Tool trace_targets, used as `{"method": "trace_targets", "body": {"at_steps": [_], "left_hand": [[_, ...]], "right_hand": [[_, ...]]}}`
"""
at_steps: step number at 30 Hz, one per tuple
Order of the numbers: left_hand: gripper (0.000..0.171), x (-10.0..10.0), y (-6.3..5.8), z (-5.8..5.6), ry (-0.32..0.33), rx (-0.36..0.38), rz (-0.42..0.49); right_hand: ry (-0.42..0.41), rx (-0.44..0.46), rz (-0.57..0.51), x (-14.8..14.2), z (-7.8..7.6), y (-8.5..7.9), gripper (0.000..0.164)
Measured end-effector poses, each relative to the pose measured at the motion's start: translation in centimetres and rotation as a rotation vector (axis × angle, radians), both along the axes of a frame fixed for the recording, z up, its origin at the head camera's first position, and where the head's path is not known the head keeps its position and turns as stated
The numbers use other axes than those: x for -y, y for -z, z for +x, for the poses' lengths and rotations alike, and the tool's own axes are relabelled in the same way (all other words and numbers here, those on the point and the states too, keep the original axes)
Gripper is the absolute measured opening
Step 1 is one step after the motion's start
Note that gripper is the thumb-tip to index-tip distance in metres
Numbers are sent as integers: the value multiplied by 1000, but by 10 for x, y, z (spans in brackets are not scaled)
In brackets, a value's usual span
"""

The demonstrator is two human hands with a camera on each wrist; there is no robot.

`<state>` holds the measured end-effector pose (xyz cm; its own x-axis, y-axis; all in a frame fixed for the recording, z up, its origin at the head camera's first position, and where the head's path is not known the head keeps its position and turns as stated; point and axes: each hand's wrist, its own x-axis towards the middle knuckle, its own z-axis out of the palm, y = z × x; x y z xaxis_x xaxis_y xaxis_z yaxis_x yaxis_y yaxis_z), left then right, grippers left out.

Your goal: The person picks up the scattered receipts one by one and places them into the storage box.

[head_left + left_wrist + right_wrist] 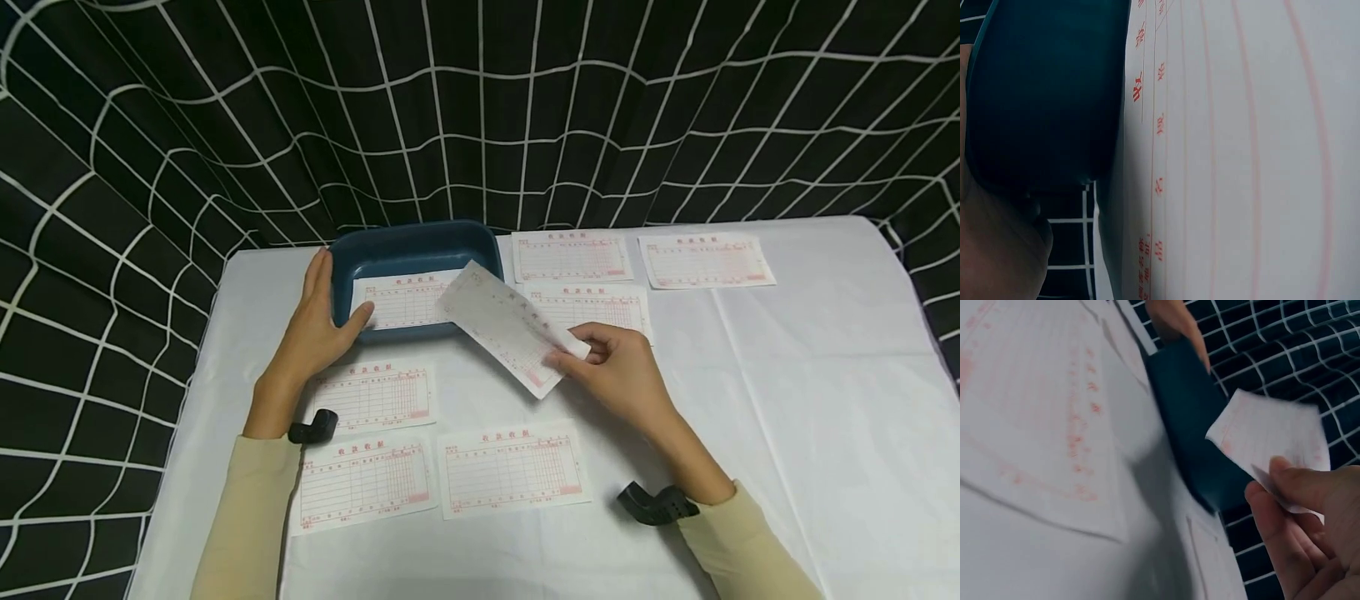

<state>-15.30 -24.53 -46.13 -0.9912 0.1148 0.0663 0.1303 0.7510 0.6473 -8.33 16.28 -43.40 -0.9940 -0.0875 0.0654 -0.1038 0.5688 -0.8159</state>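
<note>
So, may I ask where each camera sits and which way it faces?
Head: on the head, facing forward and down at the dark-blue, rectangular, plastic-looking tray and white, rectangular paper receipts; left hand, right hand and forearms show.
Left wrist: on that wrist, facing the tray's outer wall and a receipt; part of the left hand shows.
Right wrist: on that wrist, facing the pinched receipt and the tray beyond; both hands show.
Head and right wrist share the tray, pinched receipt and both hands.

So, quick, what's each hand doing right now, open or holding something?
Left hand: open, resting against the blue tray.
Right hand: closed, pinching a paper slip.
</note>
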Motion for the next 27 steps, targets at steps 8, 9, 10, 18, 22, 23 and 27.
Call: {"method": "trace_targets", "body": {"at_steps": [8, 9, 10, 18, 22, 23, 27], "left_hand": [[103, 1, -2, 1, 3, 0, 7], [103, 1, -2, 1, 1, 1, 3], [103, 1, -2, 1, -2, 3, 0], [102, -1, -2, 0, -7, 0, -10], [103, -1, -2, 0, -9, -5, -12], [103, -1, -2, 0, -11, -6, -13], [103, -1, -1, 0, -13, -8, -11]], "right_hand": [[-41, -3, -146, 14, -18, -19, 16], [-45, 0, -150, 16, -21, -21, 15], [-51, 6, -161, 17, -24, -23, 15], [-52, 49, -177, 28, -45, -33, 16], [-65, 100, -167, 33, -54, -35, 21], [-75, 108, -166, 34, -56, -36, 21], [-121, 100, -152, 39, -64, -38, 20]]}}
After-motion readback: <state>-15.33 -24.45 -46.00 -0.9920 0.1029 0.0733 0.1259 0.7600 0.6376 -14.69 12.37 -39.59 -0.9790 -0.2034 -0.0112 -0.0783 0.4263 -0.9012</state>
